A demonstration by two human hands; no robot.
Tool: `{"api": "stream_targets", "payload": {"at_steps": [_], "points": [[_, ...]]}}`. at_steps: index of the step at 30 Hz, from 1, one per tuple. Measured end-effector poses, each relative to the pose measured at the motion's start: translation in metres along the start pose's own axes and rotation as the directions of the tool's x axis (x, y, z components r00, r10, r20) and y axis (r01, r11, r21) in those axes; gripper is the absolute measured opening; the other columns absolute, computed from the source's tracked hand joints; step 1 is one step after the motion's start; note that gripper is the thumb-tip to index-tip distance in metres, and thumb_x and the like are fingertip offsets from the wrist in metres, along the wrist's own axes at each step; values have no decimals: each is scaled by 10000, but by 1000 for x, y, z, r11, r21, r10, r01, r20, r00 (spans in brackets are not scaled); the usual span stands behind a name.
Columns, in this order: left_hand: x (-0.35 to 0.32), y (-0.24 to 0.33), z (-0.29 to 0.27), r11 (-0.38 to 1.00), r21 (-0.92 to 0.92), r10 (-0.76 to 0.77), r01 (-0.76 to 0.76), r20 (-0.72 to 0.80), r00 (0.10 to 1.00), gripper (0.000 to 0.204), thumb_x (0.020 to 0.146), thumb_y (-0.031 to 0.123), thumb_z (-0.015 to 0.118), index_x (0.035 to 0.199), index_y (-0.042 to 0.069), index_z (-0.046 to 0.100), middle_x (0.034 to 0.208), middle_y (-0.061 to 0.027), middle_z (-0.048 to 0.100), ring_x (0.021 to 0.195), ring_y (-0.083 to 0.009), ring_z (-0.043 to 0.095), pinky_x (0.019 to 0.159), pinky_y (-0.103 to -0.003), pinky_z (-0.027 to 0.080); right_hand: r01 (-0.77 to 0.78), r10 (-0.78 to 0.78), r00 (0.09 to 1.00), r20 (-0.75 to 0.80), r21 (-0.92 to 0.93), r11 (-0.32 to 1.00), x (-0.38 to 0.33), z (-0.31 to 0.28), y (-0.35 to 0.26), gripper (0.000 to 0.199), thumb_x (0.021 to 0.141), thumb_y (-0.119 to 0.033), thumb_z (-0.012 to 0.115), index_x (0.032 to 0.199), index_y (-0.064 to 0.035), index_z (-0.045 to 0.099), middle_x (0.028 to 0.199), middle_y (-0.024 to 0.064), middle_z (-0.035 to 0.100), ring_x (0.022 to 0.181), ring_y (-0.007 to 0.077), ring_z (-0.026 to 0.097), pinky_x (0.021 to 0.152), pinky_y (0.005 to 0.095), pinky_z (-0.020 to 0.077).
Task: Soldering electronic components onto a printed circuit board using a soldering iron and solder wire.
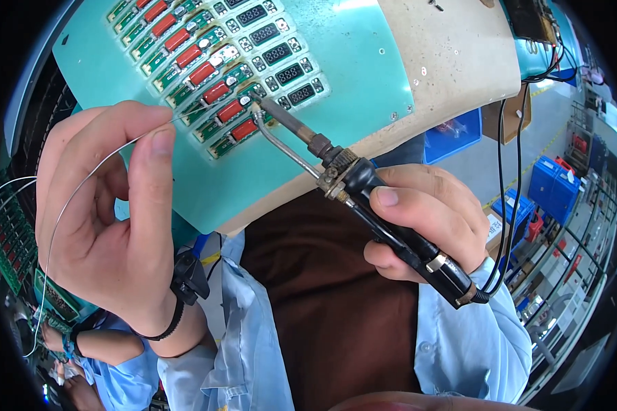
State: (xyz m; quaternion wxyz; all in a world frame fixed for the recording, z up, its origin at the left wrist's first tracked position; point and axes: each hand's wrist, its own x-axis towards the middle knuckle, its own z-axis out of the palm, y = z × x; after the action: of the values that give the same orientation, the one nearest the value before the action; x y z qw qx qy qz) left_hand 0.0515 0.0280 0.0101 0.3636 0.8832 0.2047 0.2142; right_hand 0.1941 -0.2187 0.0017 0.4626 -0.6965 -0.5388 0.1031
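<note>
My right hand point(435, 205) grips a black-handled soldering iron point(397, 236) with a thin bent metal tube alongside its shaft. The iron's tip point(266, 104) is at the right end of a small circuit board near the bottom of a panel. Thumb and forefinger of my left hand point(106, 205) pinch a thin solder wire point(67, 198), whose short end points over the boards. The panel is a row of green circuit boards point(178, 94), each with a red block-shaped component point(217, 92). Beside them runs a column of dark display modules point(277, 53). Whether the tip touches a joint, I cannot tell.
A green mat point(353, 89) lies under the panel on a beige work surface point(459, 61). Black cables point(501, 164) hang on the right, near blue bins point(553, 188). Another person's arm point(110, 344) is at lower left, near more green boards point(14, 236).
</note>
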Motion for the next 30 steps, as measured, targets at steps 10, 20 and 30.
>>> {"api": "stream_targets", "payload": {"at_steps": [10, 20, 30], "points": [[4, 4, 5, 1000, 27, -11, 11, 18, 1000, 99, 954, -82, 690, 1052, -76, 705, 1089, -105, 691, 848, -92, 680, 698, -179, 519, 26, -26, 999, -30, -6, 1000, 1, 1, 3, 412, 862, -194, 848, 1208, -17, 711, 996, 144, 741, 821, 262, 737, 671, 342, 592], [5, 9, 3, 996, 73, -43, 41, 14, 999, 102, 958, -79, 688, 1059, -74, 705, 1106, -113, 695, 861, -100, 685, 713, -186, 529, 7, -7, 1000, -9, 5, 1000, 0, -3, 3, 426, 854, -204, 862, 1210, -23, 714, 1002, 146, 742, 830, 266, 742, 676, 345, 593], [-2, 5, -3, 1000, 17, 16, -16, -13, 1000, 118, 965, -76, 683, 1081, -66, 703, 1116, -111, 692, 898, -105, 681, 742, -198, 533, 48, -49, 997, -58, -17, 999, -5, -5, 0, 439, 853, -227, 866, 1212, -25, 715, 1023, 161, 746, 848, 280, 748, 702, 346, 604]]}}
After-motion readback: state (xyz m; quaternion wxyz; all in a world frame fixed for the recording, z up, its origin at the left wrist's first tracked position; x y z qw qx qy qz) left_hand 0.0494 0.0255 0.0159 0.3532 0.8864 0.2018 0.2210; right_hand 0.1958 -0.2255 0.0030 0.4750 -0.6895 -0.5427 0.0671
